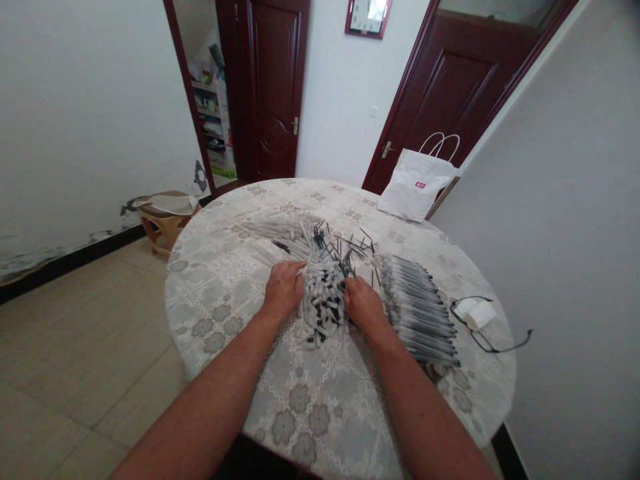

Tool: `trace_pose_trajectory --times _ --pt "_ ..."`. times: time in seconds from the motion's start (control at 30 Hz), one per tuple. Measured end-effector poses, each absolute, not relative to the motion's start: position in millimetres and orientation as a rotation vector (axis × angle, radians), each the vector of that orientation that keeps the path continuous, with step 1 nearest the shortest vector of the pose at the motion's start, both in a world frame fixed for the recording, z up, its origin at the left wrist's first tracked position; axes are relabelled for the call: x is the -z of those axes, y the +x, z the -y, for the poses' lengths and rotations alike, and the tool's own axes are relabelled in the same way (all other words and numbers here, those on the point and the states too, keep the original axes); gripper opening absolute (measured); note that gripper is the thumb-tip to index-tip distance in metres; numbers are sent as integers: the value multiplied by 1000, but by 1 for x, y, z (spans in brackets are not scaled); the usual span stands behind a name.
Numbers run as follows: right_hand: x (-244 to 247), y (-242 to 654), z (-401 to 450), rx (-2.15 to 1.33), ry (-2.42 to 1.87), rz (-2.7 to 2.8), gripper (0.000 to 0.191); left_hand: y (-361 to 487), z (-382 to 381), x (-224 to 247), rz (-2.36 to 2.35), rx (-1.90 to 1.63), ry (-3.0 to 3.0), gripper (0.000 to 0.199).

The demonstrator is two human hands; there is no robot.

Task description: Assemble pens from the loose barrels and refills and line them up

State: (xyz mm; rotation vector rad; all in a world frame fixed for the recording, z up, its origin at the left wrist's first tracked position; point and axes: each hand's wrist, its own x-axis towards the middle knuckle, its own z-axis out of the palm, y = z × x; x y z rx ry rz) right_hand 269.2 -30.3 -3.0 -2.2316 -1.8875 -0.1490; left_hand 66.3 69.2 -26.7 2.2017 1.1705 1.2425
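Note:
A heap of small pen caps (323,303), mostly translucent white with black ones among them, lies between my two hands. My left hand (285,290) is at the heap's left edge, its fingers curled in against the caps. Along the opposite edge, my right hand (364,303) is closed, with its fingertips at the caps. What either hand holds is hidden. Beyond the heap are scattered thin black refills (357,245) and clear pen barrels (273,225). A row of assembled-looking pens (420,303) lies side by side to the right of my right hand.
All this rests on a round table with a flowered cloth (300,413). Black-framed glasses (487,347) and a small white object (477,313) lie near the right edge. A white paper bag (417,183) stands at the back right. A wooden stool (163,227) is at the left.

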Motion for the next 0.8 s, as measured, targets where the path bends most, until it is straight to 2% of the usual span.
trace_pose_trajectory --times 0.13,0.43,0.8 --pt "4 270 32 146 -2167 1862 23 69 -67 34 -1167 -1058 2388 34" --pt "5 278 33 208 -1913 1749 20 69 -67 33 -1279 -975 2553 27" --pt "-6 278 38 206 -1592 1437 23 69 -69 23 -1252 -1330 2422 16"
